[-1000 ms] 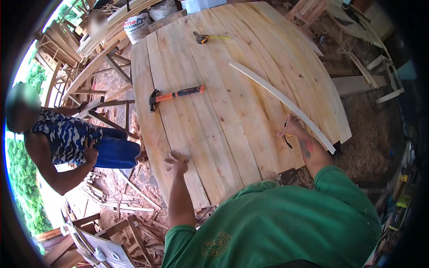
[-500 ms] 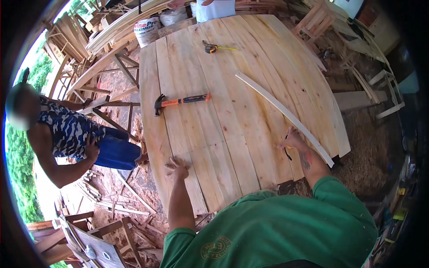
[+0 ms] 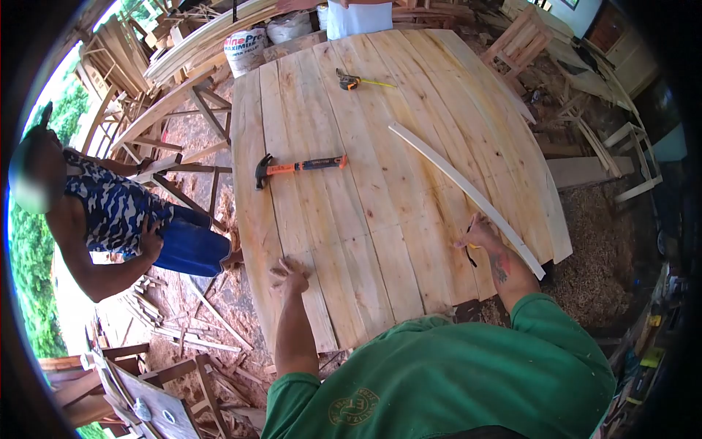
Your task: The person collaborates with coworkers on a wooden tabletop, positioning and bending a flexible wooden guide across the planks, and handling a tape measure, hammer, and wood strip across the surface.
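My left hand (image 3: 291, 277) rests on the plank panel (image 3: 329, 212) near its left front, its fingers spread on the wood. Over the right front of the panel, my right hand (image 3: 480, 235) is closed around a small yellow-and-black tool (image 3: 472, 254), mostly hidden by the fingers; its exact kind cannot be made out. Just beyond that hand lies a long, thin pale wood strip (image 3: 461, 183), running diagonally. A claw hammer (image 3: 300, 166) with an orange and black handle lies left of the middle. Farther back is a tape measure (image 3: 349, 81) with some yellow blade pulled out.
At the left a person in a camouflage top (image 3: 117, 197) stands beside the panel. Someone in pale clothing (image 3: 358, 20) is at the far edge. A white printed sack (image 3: 243, 50), wooden frames (image 3: 518, 40) and scrap wood (image 3: 197, 336) surround the panel.
The view has shifted slightly. Both my hands, the hammer, the tape measure and the strip keep their places on the panel.
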{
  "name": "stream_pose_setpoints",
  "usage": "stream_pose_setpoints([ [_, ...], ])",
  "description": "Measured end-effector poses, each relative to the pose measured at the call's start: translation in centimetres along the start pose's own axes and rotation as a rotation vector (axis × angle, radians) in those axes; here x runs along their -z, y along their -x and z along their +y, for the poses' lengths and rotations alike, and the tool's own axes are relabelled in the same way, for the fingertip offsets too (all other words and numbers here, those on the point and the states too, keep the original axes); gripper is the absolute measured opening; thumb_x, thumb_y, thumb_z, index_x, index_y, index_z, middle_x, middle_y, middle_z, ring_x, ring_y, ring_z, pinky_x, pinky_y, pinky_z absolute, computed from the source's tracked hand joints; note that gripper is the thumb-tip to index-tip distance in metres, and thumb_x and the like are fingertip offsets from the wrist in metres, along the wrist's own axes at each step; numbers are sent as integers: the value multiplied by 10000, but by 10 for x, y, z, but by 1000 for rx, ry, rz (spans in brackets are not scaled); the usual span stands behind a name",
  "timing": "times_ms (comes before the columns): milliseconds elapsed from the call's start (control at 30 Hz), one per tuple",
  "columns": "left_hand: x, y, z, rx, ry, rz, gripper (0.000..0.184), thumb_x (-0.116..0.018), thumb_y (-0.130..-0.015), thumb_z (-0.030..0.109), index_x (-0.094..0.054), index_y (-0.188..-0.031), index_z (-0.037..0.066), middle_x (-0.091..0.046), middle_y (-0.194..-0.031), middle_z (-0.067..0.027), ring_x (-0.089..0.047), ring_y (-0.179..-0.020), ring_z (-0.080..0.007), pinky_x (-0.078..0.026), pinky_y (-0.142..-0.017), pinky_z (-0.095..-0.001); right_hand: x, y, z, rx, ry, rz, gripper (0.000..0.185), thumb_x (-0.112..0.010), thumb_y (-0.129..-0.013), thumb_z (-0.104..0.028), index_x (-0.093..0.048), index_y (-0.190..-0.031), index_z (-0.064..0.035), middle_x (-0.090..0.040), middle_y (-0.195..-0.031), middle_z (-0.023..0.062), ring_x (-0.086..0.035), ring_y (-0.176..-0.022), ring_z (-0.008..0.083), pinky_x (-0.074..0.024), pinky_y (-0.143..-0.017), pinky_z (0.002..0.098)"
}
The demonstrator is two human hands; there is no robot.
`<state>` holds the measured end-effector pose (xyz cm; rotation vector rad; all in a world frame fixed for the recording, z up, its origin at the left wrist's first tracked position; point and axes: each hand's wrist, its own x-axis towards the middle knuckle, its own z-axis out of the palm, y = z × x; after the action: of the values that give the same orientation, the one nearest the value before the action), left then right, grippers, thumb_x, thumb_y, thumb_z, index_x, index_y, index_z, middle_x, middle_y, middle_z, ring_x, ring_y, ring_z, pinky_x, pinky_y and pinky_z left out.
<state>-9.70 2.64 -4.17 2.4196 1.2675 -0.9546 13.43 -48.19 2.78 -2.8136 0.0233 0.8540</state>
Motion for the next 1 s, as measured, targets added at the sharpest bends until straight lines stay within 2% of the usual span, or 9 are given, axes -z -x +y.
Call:
stream_pose_setpoints([
  [67, -12, -17, -8, -19, -30, -3, 1007, -521, -876, 441, 279, -1401, 127, 154, -1488, -273, 146, -1385, -424, -61, -1049, -674, -2, -3, 2, 10, -9, -7, 1134, -884, -445, -453, -279, -1271, 36, -398, -1315, 261, -348, -1286, 385, -297, -1053, 443],
  [133, -31, -35, -19, -178, 124, 106, 817, -505, -908, 323, 64, -1471, 156, 244, -1496, -170, 259, -1293, -539, -75, -840, -846, 2, -1, 0, 10, -25, -33, 1132, -882, -457, -454, -271, -1277, 31, -384, -1320, 270, -348, -1284, 394, -297, -1054, 445],
  [167, -24, -22, -16, -175, 122, 98, 817, -505, -908, 323, 64, -1471, 156, 244, -1496, -170, 259, -1293, -539, -75, -840, -846, 4, 1, 0, 8, -42, -58, 1130, -879, -469, -456, -262, -1284, 26, -370, -1325, 278, -348, -1281, 403, -297, -1055, 447],
  [233, 11, 21, 4, -86, -8, 55, 949, -510, -888, 406, 215, -1430, 121, 73, -1529, -197, 130, -1384, -440, -57, -1031, -707, -4, -3, 6, 26, -34, -37, 1093, -878, -479, -450, -277, -1266, 11, -362, -1330, 275, -354, -1274, 401, -312, -1044, 450],
  [267, 11, 29, 4, -112, 1, 135, 842, -484, -907, 393, 81, -1472, 127, 32, -1542, -163, 76, -1391, -447, -72, -1026, -713, -6, -4, 8, 46, -28, -5, 1057, -877, -488, -444, -292, -1249, -3, -354, -1335, 273, -361, -1266, 398, -327, -1032, 453],
  [367, 0, 77, 3, -111, 167, 273, 721, -444, -932, 394, -58, -1487, 143, -2, -1542, -171, 7, -1397, -440, -89, -1054, -671, -3, -7, 9, 21, -108, -100, 987, -875, -502, -438, -308, -1202, -35, -367, -1300, 261, -371, -1249, 388, -363, -997, 452],
  [433, -51, 80, -11, -156, 181, 489, 612, -329, -974, 406, -114, -1486, 151, -14, -1543, -164, -27, -1401, -424, -63, -1116, -550, -3, 1, 5, 7, -71, -52, 970, -874, -503, -434, -308, -1188, -43, -382, -1273, 249, -378, -1234, 386, -376, -982, 449],
  [700, -122, 153, -27, -247, 170, 505, 631, -297, -979, 438, -96, -1483, 116, 21, -1540, -170, 34, -1407, -399, 6, -1115, -553, -18, 10, 13, 19, -88, 127, 972, -875, -496, -419, -300, -1188, -53, -408, -1225, 219, -406, -1173, 403, -389, -956, 466],
  [1000, -115, 159, -19, -199, 148, 457, 642, -276, -979, 458, -76, -1485, 117, 54, -1541, -164, 56, -1408, -392, 2, -1115, -552, -68, 8, 34, 47, -107, 480, 862, -839, -549, -442, -417, -1181, -34, -449, -1190, 201, -388, -1169, 368, -317, -996, 486],
])
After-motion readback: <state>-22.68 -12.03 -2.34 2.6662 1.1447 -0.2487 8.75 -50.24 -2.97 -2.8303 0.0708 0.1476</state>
